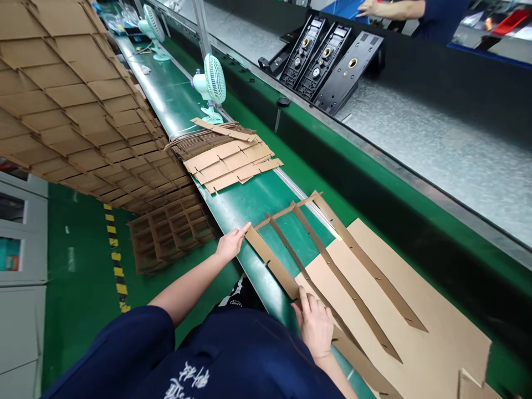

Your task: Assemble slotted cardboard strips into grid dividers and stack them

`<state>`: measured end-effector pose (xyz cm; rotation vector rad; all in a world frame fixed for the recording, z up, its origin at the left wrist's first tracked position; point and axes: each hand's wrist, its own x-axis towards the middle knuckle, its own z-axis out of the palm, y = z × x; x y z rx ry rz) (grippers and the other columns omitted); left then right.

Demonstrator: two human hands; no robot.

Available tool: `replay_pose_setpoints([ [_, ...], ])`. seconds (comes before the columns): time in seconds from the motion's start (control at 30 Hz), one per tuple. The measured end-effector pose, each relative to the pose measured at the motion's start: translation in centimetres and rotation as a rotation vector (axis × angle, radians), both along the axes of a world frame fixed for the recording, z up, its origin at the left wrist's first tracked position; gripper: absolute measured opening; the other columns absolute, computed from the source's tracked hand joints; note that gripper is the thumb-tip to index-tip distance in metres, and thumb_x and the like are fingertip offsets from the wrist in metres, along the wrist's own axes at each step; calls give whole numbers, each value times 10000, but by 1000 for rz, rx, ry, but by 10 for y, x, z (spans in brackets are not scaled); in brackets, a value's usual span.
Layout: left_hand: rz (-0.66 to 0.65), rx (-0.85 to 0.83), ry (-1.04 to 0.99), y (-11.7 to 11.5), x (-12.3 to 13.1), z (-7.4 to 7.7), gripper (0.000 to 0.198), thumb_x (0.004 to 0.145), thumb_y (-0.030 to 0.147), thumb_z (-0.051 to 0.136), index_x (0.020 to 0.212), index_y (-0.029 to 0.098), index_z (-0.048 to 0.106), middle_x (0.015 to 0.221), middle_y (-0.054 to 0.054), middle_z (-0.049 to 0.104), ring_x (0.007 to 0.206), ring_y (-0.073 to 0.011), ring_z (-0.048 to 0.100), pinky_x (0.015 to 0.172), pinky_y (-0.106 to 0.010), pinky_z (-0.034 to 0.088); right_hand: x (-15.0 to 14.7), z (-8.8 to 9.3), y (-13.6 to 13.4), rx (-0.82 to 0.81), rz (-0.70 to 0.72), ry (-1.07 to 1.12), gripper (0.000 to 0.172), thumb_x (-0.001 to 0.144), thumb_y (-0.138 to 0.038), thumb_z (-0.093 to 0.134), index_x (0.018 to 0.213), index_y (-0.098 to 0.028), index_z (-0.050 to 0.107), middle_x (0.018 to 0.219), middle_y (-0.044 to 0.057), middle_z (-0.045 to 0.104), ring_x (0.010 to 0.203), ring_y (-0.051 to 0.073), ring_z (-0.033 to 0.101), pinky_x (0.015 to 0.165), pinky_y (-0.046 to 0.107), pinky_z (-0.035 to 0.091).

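On the green workbench stands a partly joined cardboard divider, its long slotted strips [344, 277] fanning out from one cross strip [280, 213] at the far end. My left hand [230, 244] pinches the near corner, where the nearest long strip [272, 263] meets the cross strip. Further along that same strip, my right hand [313, 324] grips its upper edge, fingers over the far side and thumb on the near side. Part of the strip is hidden behind this hand. Under the divider's right part lies a flat cardboard sheet [432, 310].
Loose cardboard strips [233, 158] are piled further up the bench, near a mint clip fan [211, 83]. Finished dividers [75, 100] are stacked high at the left, another grid [170, 230] below. Black molded parts [328, 64] rest across the conveyor line, near a co-worker's arm [394, 10].
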<state>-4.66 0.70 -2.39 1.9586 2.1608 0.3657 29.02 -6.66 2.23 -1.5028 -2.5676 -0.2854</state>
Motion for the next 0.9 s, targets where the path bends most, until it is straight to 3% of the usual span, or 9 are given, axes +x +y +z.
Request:
replay_pose_setpoints([
  [0.23,27,-144,-39,10,3,10,516,899,182,411,1402,260,321,1175,-68,590,949,-196,611,787,-283,467,-7,-11,-5,-75,-26,12,382,925,-283,480,1302,-235,513,911,69,641,781,219,532,667,366,329],
  [0.37,52,-188,-8,10,4,8,323,913,198,392,1225,235,468,1114,-87,603,858,-206,629,721,-301,470,-4,-32,-10,-105,-29,9,350,936,-272,463,1271,-195,527,801,47,627,760,206,556,694,352,380],
  [0.5,49,-211,26,9,6,5,255,922,205,361,1125,221,514,1042,-89,612,803,-209,630,687,-307,469,-2,-48,-16,-213,-59,42,219,935,-275,455,1070,-223,620,800,44,643,759,204,595,653,322,430],
  [0.6,51,-208,35,6,8,4,291,911,195,368,1172,209,495,1057,-103,610,864,-225,622,711,-319,475,3,-42,-15,-376,-18,140,228,931,-364,467,1013,-234,635,834,44,666,773,209,623,665,316,474],
  [0.7,64,-135,68,-3,11,4,425,877,217,441,1300,183,427,1192,-150,561,1072,-282,551,822,-376,464,25,-20,10,-496,50,306,341,941,-453,416,1068,-217,628,971,61,676,913,206,622,811,315,485],
  [0.73,66,-87,95,-8,12,4,485,864,232,472,1341,180,401,1259,-168,523,1137,-303,511,865,-404,448,39,-13,26,-455,-8,337,382,942,-475,392,1081,-208,628,1027,77,666,984,219,600,868,339,466],
  [0.8,24,14,143,-15,15,4,557,846,256,519,1384,210,383,1386,-176,426,1232,-332,437,929,-453,408,75,0,65,-259,-286,325,484,925,-537,361,1157,-188,604,1175,131,610,1153,285,504,955,449,400],
  [0.87,-87,74,151,-18,20,5,528,845,266,535,1363,269,431,1470,-140,345,1309,-336,365,978,-478,368,117,7,106,-123,-640,242,648,883,-612,350,1360,-184,446,1394,176,437,1339,350,287,1007,567,294],
  [0.9,-144,86,143,-17,22,5,487,848,270,538,1330,289,472,1486,-119,331,1337,-330,333,1000,-485,348,138,7,122,-165,-768,201,720,865,-639,342,1423,-184,355,1452,178,363,1380,351,203,1020,588,258],
])
